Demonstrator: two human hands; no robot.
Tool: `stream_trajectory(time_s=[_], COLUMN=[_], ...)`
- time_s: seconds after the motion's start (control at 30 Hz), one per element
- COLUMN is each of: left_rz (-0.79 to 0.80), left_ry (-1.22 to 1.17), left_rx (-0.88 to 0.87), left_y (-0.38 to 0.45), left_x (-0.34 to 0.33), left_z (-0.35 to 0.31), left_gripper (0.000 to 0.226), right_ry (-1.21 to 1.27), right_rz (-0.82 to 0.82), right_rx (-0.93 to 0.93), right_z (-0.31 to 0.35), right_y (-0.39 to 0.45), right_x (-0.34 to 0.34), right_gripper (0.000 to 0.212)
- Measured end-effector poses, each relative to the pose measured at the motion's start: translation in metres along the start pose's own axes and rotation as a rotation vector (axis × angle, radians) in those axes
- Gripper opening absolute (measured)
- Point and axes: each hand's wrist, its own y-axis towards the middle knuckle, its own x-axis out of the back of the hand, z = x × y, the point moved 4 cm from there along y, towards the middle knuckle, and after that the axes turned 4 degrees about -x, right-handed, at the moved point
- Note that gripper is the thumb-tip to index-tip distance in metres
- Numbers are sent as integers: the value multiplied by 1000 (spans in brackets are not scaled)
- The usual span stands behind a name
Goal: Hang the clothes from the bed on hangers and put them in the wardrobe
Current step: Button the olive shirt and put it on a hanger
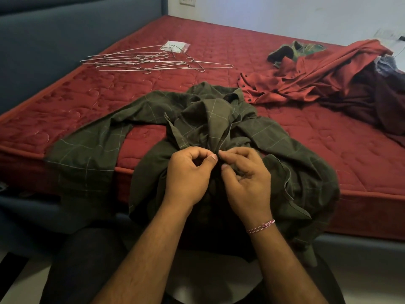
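Green shirt (197, 132) front hidden behind both hands; clothes pile (350, 84) cut off right, perhaps several garments.

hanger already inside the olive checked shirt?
No: the thin wire hangers all lie in a loose pile far back on the red quilted mattress, apart from the olive checked shirt.

Home bedroom: bare red mattress (285, 137), padded headboard (54, 40), wall socket (187, 0).
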Motion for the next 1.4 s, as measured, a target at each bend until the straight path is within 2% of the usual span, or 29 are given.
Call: stream_trajectory(time_s=[0.13, 0.23, 0.43, 0.6, 0.77, 1.03, 1.13, 1.27, 1.4], left_rz=[69, 148, 228, 194, 137, 200, 245, 329, 261], left_ry=[26, 30, 76, 8, 94, 53, -23, -143, -128], left_rx=[48, 60, 52, 54, 20, -15, -11, -4, -22], left_y=[1, 5, 8, 6, 7, 6, 6, 5, 1], left_x=[3, 4, 3, 2, -2, -2, -1, 3, 4], left_z=[-4, -4, -4, -3, -1, 7, 9, 7, 2], left_gripper=[14, 15, 16, 16, 24, 19, 12, 13, 17], right_ry=[185, 306, 59, 28, 26, 192, 278, 518, 486], right_rz=[111, 156, 162, 135, 79, 100, 173, 293, 296], right_rx=[-174, -326, -191, -151, -175, -257, -346, -502, -402], right_z=[-2, -3, 0, -2, -2, -8, -8, -8, -5], right_y=[5, 9, 10, 5, 6, 0, 3, 10, 7], right_x=[4, 5, 4, 0, -2, 2, 2, 6, 16], right_gripper=[37, 37, 22, 18, 17, 8, 7, 9, 5])
